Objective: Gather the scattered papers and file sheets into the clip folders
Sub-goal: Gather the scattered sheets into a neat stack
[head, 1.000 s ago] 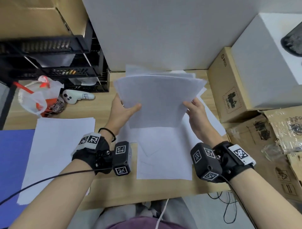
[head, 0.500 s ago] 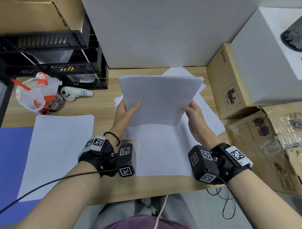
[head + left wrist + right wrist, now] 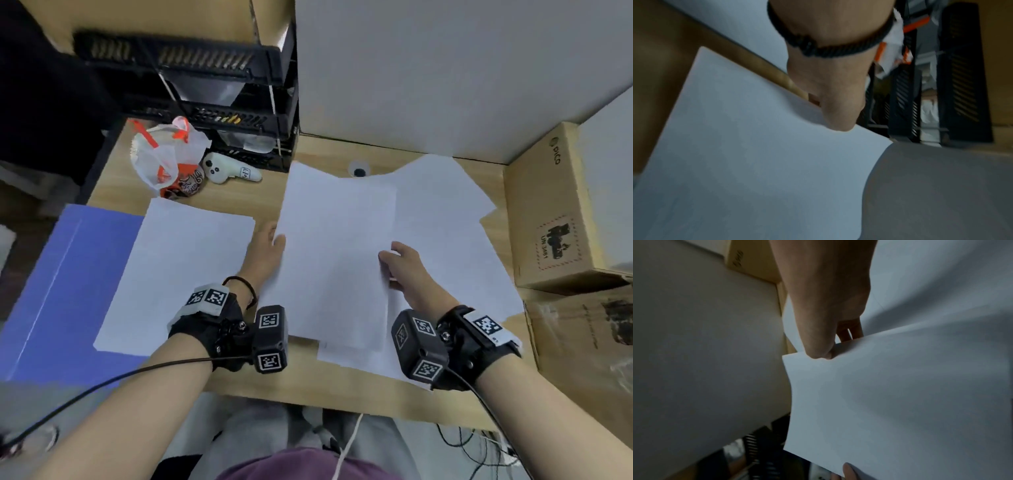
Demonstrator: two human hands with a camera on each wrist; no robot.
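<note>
A wooden desk runs under a white wall panel, with black trays stacked at its far left and cardboard boxes along its right side. A blue folder lies open at the left edge, a sheet resting partly on it. Loose papers fan across the right half of the desk. Above them, a person holds a stack of white sheets by both long edges. The left hand grips the stack's left edge, thumb on top, as the left wrist view confirms. The right hand pinches the right edge, thumb on top and fingers curled beneath. The stack's near end overlaps the papers lying on the desk; whether it touches them cannot be told. Behind the sheet sit a white-and-orange plastic bag and, just beside it, a white controller. A small round grommet shows at the back of the desk.
</note>
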